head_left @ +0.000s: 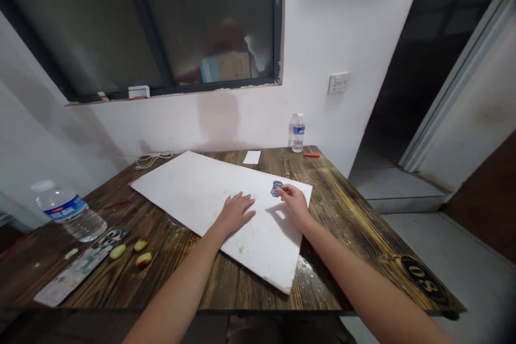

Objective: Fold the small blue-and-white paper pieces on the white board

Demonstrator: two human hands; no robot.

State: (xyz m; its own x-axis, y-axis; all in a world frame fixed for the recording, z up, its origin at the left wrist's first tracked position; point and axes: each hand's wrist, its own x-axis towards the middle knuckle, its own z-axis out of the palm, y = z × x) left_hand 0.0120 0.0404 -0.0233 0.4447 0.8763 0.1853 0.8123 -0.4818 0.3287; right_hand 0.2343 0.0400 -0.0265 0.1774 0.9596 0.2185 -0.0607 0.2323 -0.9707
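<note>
A large white sheet [189, 188] lies across the dark wooden table [355, 226]. My left hand [236, 212] rests flat on the sheet near its middle, fingers stretched out and holding nothing. My right hand [294, 201] is over the sheet's right part, fingertips pinched on a small blue patterned piece [276, 188] that sits just left of the fingers.
A water bottle [68, 212] lies at the table's left, with a long strip [78, 269] and three small yellow-red pieces [137, 251] beside it. Another bottle [298, 132], a small white paper [252, 157], a red item [312, 155] and a white cable [153, 158] sit by the wall. An open doorway is at right.
</note>
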